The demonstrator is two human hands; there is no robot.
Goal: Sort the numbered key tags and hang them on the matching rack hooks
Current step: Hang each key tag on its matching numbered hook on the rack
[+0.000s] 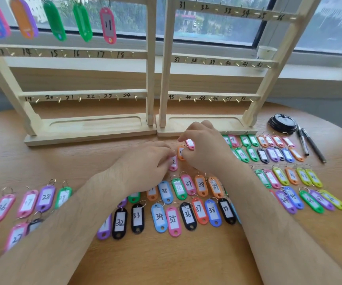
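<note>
Two wooden racks stand at the back of the table, the left rack (83, 93) and the right rack (213, 95), with numbered brass hooks. Several tags hang on the left rack's top row, a pink tag 11 (108, 25) among them. My left hand (147, 161) pinches a pink tag (173, 163) lying on the table. My right hand (205, 147) pinches a pink tag (190, 144) and touches an orange tag (180, 153). Rows of numbered tags lie nearer me, such as tag 35 (173, 221) and tag 28 (45, 198).
More coloured tags (268, 153) lie in rows at the right. Two pens (310, 145) and a black round object (282, 123) sit at the far right. A paper cup (265, 52) stands on the window sill behind the racks.
</note>
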